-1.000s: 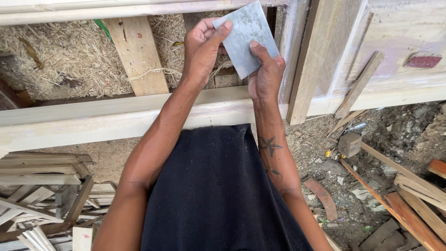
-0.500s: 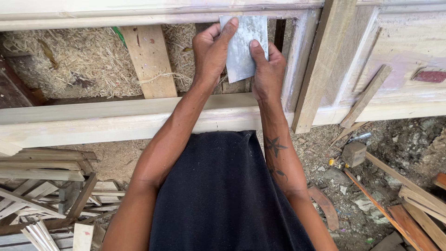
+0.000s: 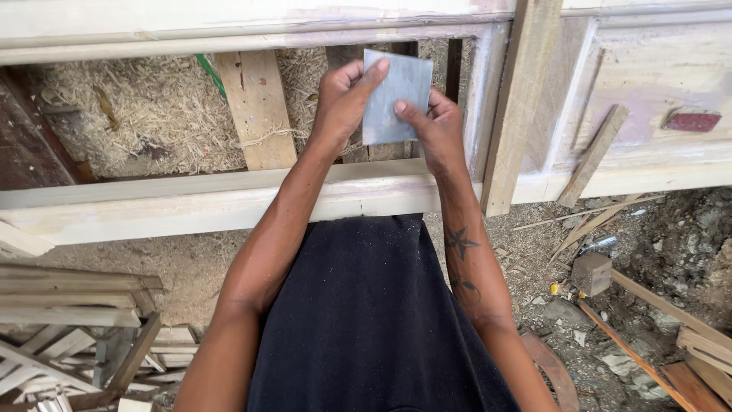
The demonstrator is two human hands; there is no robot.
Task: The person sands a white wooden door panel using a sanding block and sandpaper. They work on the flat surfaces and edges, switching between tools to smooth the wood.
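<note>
Both hands, left hand (image 3: 343, 99) and right hand (image 3: 433, 130), pinched a thin grey metal sheet (image 3: 396, 95). It looked stiff, light, sharp-edged. Fingers gripped its 9 and 5 o'clock edges.

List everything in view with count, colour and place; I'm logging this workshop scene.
metal sheet: one, grey, held up between both hands
wooden frame: one, pale, across the middle
loose plank: one, light brown, on the shavings inside the frame
wood shavings: a heap, straw-coloured, upper left
wooden slats: a stack, pale, lower left
wood block: one, brown, on the dirt at right
black garment: one, bottom centre
left hand: grips the sheet's left edge
right hand: grips the sheet's right edge
</note>
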